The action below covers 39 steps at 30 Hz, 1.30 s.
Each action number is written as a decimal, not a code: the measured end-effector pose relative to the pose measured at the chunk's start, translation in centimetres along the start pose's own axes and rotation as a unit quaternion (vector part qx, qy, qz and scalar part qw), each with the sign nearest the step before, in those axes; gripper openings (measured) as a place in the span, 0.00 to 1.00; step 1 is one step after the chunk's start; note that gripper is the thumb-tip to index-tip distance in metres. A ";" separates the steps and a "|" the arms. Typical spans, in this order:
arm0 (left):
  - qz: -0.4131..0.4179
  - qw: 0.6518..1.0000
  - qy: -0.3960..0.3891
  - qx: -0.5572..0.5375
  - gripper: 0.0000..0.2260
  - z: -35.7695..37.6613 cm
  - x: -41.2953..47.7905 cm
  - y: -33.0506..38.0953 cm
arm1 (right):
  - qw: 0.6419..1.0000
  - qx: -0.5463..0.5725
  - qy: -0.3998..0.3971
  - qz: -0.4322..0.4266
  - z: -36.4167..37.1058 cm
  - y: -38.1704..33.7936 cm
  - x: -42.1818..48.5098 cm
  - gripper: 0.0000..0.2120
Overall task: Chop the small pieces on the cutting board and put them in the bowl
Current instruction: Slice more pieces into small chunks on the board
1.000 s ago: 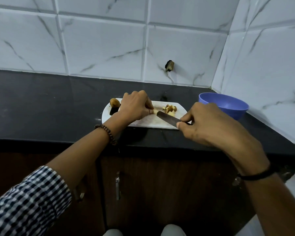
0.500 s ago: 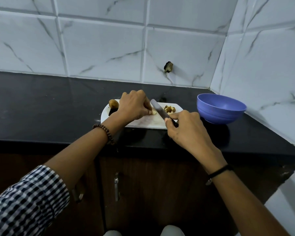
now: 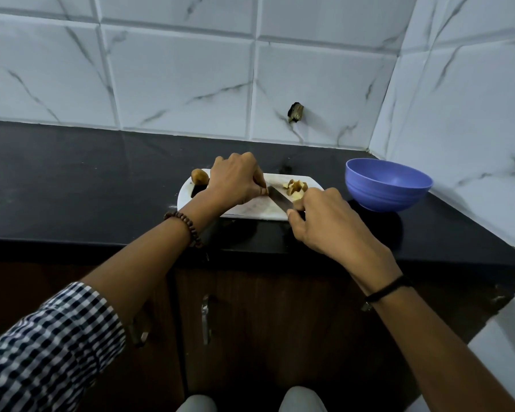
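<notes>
Right hand shifted left; knife blade now down beside left fingers, seemingly cutting.

No readable text or labels, as far as visible.

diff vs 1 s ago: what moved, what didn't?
The right hand, gripping the knife throughout, moved left from near the bowl. The blade swung from pointing left to angling away, up against the left hand. Left hand, cut pieces, cutting board and bowl stayed put. Nothing grabbed or released.
</notes>
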<state>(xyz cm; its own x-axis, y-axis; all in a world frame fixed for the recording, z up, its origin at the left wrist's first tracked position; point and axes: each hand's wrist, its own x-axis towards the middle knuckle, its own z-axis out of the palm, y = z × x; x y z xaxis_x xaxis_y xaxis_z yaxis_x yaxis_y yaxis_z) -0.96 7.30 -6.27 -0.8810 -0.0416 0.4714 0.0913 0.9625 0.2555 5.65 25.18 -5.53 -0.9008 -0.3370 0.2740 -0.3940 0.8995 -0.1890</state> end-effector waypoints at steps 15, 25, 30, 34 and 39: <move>-0.003 0.999 -0.028 -0.023 0.08 -0.9 -1.2 -1.0 | 0.999 0.015 0.028 0.014 -3.1 1.3 -2.4 0.15; -0.001 0.998 -0.010 -0.069 0.13 -2.5 -1.5 -4.5 | 1.000 0.011 0.028 -0.001 0.2 -0.5 -1.8 0.14; 0.040 0.998 -0.035 -0.024 0.08 -1.8 -1.6 -5.1 | 0.998 -0.005 0.054 0.042 0.1 0.9 -1.6 0.14; 0.043 0.999 -0.032 -0.003 0.10 -1.0 -1.4 -4.5 | 0.997 0.020 0.064 0.033 0.0 1.4 -1.7 0.15; 0.033 0.997 -0.048 -0.058 0.08 -0.8 -1.1 -3.2 | 0.994 0.054 0.092 0.017 0.0 1.3 -1.8 0.15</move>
<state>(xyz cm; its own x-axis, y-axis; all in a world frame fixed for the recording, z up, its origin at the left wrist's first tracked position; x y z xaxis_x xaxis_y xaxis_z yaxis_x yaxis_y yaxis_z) 0.10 4.03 -6.93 -0.9113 0.0522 0.4083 0.1986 0.9246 0.3250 6.78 26.98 -6.27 -0.8695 -0.2415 0.4310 -0.3898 0.8713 -0.2982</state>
